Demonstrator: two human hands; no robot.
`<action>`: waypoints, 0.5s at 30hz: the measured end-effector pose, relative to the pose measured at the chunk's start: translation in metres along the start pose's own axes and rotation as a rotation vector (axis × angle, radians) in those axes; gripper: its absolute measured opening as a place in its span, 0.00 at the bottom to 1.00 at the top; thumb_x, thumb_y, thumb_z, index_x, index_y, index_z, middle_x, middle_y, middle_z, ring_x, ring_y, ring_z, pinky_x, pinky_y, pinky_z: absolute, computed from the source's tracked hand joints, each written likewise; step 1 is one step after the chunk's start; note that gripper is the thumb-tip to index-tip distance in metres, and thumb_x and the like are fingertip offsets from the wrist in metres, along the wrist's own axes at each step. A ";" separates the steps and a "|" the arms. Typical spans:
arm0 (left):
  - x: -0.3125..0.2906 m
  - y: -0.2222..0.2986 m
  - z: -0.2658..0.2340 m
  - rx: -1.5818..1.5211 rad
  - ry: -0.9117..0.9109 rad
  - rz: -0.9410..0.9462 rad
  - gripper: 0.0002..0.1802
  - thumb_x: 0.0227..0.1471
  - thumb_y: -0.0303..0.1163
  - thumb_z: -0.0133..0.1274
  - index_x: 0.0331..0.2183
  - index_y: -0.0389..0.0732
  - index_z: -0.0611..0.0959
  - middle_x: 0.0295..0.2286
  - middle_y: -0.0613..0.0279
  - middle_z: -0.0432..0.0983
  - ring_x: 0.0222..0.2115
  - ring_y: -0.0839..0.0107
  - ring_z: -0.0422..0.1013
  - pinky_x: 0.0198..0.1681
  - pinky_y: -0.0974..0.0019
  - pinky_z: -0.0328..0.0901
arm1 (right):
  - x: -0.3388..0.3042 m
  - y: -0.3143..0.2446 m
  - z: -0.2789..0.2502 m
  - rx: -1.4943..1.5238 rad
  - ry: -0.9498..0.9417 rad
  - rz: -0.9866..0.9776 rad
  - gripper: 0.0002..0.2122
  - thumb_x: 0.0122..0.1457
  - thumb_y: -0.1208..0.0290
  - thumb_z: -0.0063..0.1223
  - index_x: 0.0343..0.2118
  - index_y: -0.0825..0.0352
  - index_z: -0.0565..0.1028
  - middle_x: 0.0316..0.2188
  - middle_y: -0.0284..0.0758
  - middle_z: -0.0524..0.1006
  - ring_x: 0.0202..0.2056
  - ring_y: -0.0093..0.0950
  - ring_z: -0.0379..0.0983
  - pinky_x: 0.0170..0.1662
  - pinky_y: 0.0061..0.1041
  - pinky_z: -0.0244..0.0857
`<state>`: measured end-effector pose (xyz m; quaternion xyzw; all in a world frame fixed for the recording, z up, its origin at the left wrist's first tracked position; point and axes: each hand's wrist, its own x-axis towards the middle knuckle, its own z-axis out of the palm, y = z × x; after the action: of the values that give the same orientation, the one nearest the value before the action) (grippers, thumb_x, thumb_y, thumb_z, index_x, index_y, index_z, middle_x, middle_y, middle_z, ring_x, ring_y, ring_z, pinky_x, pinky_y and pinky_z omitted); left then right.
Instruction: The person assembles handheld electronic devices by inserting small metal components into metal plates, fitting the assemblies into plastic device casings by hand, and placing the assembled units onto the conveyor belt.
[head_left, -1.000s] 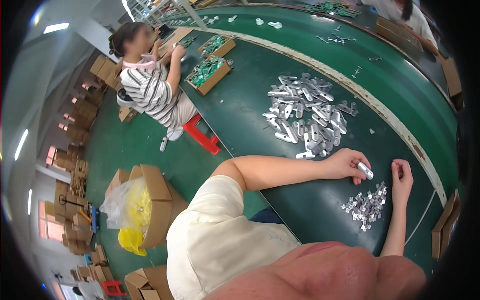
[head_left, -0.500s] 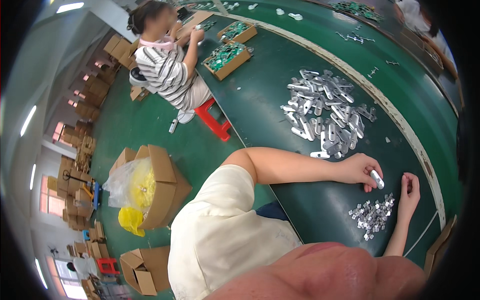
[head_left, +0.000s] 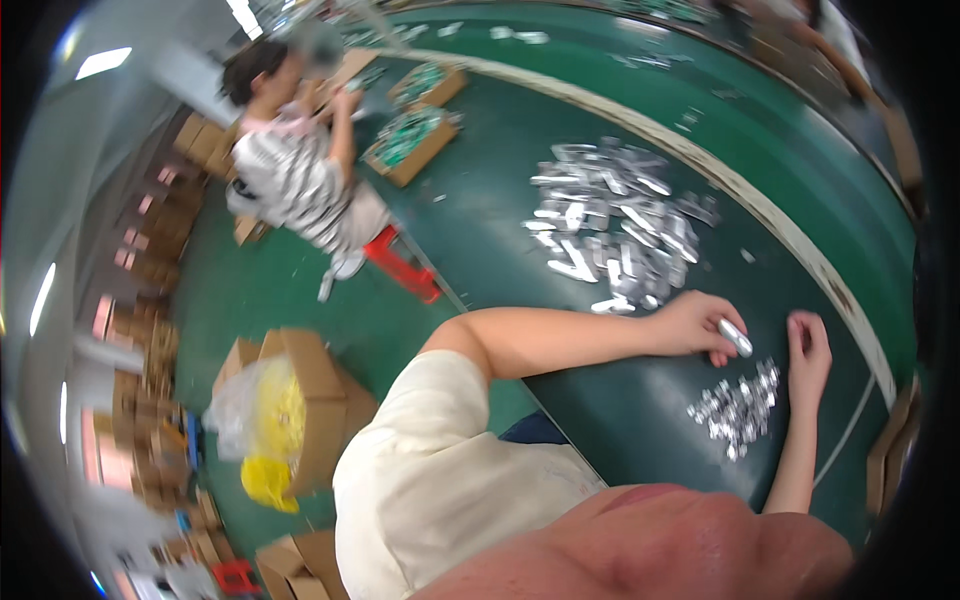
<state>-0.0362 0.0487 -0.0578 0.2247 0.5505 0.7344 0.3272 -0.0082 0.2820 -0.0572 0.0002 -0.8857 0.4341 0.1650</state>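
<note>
My left hand (head_left: 692,325) reaches across the dark green table and grips a silver oval metal casing (head_left: 735,338) between thumb and fingers. To its right, my right hand (head_left: 809,345) is raised with fingers curled and pressed together; whether a small piece is in them is hidden. Below and between the hands lies a heap of small shiny metal pieces (head_left: 738,408). A larger pile of similar silver casings (head_left: 610,225) spreads over the table beyond my left forearm. The picture is somewhat blurred.
A co-worker in a striped top (head_left: 290,180) sits on a red stool (head_left: 400,265) at the far left, beside cardboard boxes of green circuit boards (head_left: 408,150). Left on the floor stands a carton (head_left: 335,400) with yellow bags. A pale ledge (head_left: 790,235) borders the table.
The whole view has shifted, so the table's contents sit further left. My left hand still holds the casing, and both hands stay near the small pieces.
</note>
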 end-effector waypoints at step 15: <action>-0.004 0.004 -0.003 0.036 0.063 -0.107 0.13 0.47 0.19 0.51 0.39 0.31 0.73 0.29 0.57 0.75 0.25 0.75 0.72 0.30 0.74 0.68 | 0.005 -0.065 -0.030 0.628 0.148 -0.086 0.17 0.57 0.68 0.44 0.47 0.70 0.63 0.40 0.36 0.68 0.40 0.22 0.65 0.43 0.19 0.58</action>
<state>-0.0364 0.0429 -0.0543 0.1777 0.5847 0.7126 0.3446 0.0056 0.2656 0.0114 0.0571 -0.6934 0.6774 0.2390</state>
